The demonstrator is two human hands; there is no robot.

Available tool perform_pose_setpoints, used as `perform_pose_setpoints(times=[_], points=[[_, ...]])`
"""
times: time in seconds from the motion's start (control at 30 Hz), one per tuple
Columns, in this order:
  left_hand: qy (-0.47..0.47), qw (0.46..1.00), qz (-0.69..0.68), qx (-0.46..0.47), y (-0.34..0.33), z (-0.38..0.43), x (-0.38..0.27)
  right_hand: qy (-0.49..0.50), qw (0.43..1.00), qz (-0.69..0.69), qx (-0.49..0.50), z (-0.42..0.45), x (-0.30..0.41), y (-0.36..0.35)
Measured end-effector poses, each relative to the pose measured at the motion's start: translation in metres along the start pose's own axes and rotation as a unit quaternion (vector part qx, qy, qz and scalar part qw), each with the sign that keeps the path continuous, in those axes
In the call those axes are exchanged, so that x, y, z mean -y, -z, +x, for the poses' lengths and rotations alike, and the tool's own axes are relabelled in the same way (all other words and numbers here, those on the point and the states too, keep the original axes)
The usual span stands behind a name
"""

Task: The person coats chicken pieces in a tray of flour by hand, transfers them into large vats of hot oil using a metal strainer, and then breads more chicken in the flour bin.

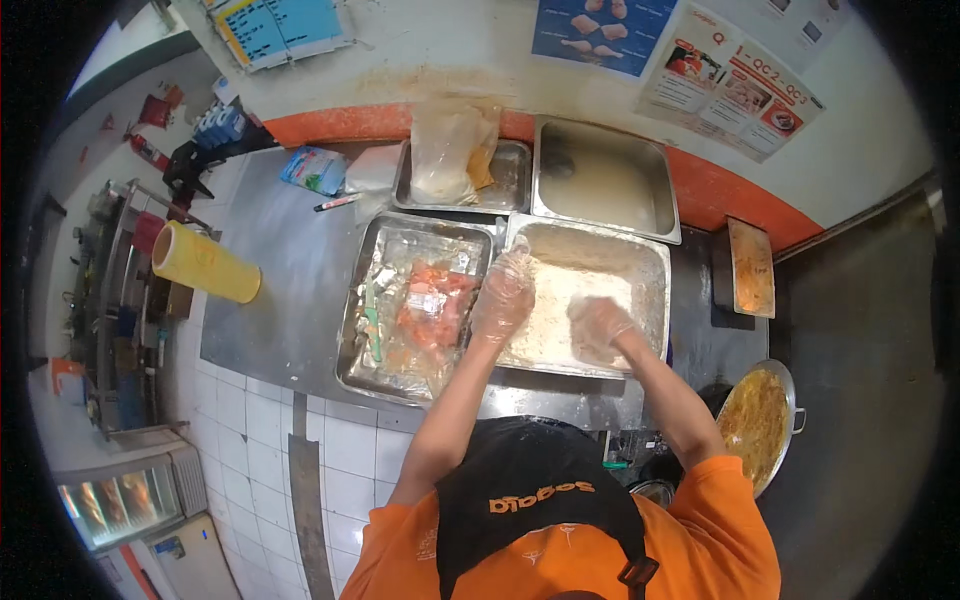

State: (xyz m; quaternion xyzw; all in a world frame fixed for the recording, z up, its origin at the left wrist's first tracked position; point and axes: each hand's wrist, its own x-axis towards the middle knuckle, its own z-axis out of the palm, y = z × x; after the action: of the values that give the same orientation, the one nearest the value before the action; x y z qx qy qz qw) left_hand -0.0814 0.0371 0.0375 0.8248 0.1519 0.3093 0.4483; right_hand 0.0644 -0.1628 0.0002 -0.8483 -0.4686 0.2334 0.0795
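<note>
My left hand (pixel 505 291), in a clear plastic glove, is over the left rim of a steel pan of white flour (pixel 551 300). Its fingers point toward the far side and look dusted with flour; whether they grip anything is unclear. My right hand (pixel 600 328), also gloved, is low in the flour at the near right, blurred, its fingers partly hidden. Left of this pan, a shallow steel tray (pixel 360 285) holds a clear plastic bag of reddish-orange pieces (pixel 435 304), apparently raw meat. A green-handled utensil (pixel 373 322) lies at the tray's left side.
Behind the flour stands a steel pan of cloudy liquid (pixel 615 176). Beside it, another tray (pixel 514 161) bears a plastic bag of pale powder (pixel 450 161). A yellow cylinder (pixel 210 266) is at the table's left; a wide pan of oil (pixel 754 420) sits at right.
</note>
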Motion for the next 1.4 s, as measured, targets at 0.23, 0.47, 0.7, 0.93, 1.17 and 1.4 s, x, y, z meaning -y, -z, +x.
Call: perform_pose_setpoints(times=[0.23,0.47,0.7,0.93,1.17,1.4], points=[[-0.074,0.993,0.087,-0.01,-0.002,0.009,-0.017,-0.005,0.98,-0.192,0.051,0.007,-0.107,-0.019],[0.17,0.967,0.119,0.147,0.012,0.01,-0.026,-0.104,0.975,-0.172,0.099,0.018,-0.08,-0.004],[0.241,0.961,0.095,-0.102,0.12,-0.024,-0.023,-0.198,0.962,0.137,-0.131,-0.044,0.003,0.055],[0.194,0.878,0.43,-0.073,0.176,-0.148,0.146,-0.118,0.939,0.289,-0.141,-0.074,-0.046,0.026],[0.393,0.907,0.15,-0.035,0.174,-0.078,0.058,-0.173,0.853,0.442,-0.216,-0.103,0.037,0.105],[0.001,0.998,0.052,-0.028,0.074,-0.04,-0.096,-0.006,0.774,0.617,-0.14,-0.088,0.116,0.086]])
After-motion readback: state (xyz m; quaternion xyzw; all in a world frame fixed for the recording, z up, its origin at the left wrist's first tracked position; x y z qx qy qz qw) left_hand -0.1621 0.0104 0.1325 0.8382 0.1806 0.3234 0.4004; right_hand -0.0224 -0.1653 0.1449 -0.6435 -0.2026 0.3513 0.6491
